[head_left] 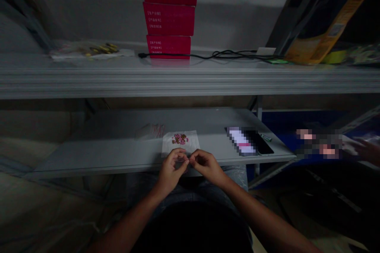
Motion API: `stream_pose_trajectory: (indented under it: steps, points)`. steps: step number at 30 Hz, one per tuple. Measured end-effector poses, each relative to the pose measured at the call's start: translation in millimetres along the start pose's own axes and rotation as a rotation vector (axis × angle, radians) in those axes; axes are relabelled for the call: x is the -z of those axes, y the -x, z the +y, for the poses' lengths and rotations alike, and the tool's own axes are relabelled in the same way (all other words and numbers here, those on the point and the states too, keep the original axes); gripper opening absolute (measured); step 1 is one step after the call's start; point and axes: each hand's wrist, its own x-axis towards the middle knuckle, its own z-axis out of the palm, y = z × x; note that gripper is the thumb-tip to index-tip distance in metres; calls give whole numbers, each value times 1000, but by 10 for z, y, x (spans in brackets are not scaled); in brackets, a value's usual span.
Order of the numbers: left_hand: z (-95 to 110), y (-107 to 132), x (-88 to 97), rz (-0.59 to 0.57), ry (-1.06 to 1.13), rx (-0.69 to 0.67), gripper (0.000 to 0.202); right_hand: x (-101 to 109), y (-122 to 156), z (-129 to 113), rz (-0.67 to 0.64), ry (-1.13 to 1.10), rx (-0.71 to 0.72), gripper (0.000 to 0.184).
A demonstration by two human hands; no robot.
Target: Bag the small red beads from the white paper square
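Observation:
My left hand (173, 166) and my right hand (207, 166) meet in front of the shelf's near edge, above my lap. Both pinch, thumb against fingers, with the tips nearly touching. Between them runs a thin reddish string (180, 161), faint in the dim light. Just beyond my fingers lies a white sheet (192, 138), its near edge partly covered by my hands. On it is a small heap of pink and brownish beads (180, 139). A clear bag with reddish-white strings (157, 130) rests to the left of the sheet.
Two phones lie at the right, one with a lit screen (242, 141), one dark (263, 144). A small green-white item (265, 137) is beside them. Above, an upper shelf (190, 83) carries stacked red boxes (169, 19) and a black cable (225, 53). Another person's hand (368, 148) shows far right.

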Motion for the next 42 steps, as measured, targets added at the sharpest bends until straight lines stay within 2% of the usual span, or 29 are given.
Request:
stream_pose_trajectory:
  steps: [4,8,13,17,23,28,30,33,37,42]
  points:
    - [4,-5,7,-27,-7,-37,30,1,1,-36,0,-15,-21,17]
    - [24,-18,24,-57,30,-5,39,25,-4,-61,15,9,-11,15]
    - [48,-111,89,-46,57,-29,42,67,-40,-44,49,49,7,12]
    - [70,-197,163,-2,34,-94,37,94,-65,-37,93,44,5,12]
    - [67,-242,262,61,-12,-116,31,126,-84,-38,125,10,-10,14]
    - [12,-324,497,171,-92,-58,25,175,-89,-6,205,-27,-7,10]
    - [-5,-348,586,196,-160,-71,24,185,-82,-7,199,-37,-11,9]
    - [-1,-334,609,107,-276,-159,23,174,-68,-21,151,-51,-13,8]
    - [45,-259,495,-77,-372,-305,13,145,-55,-21,101,-80,-7,9]
    - [82,-230,457,-113,-412,-335,11,103,-33,-25,86,-87,10,13]
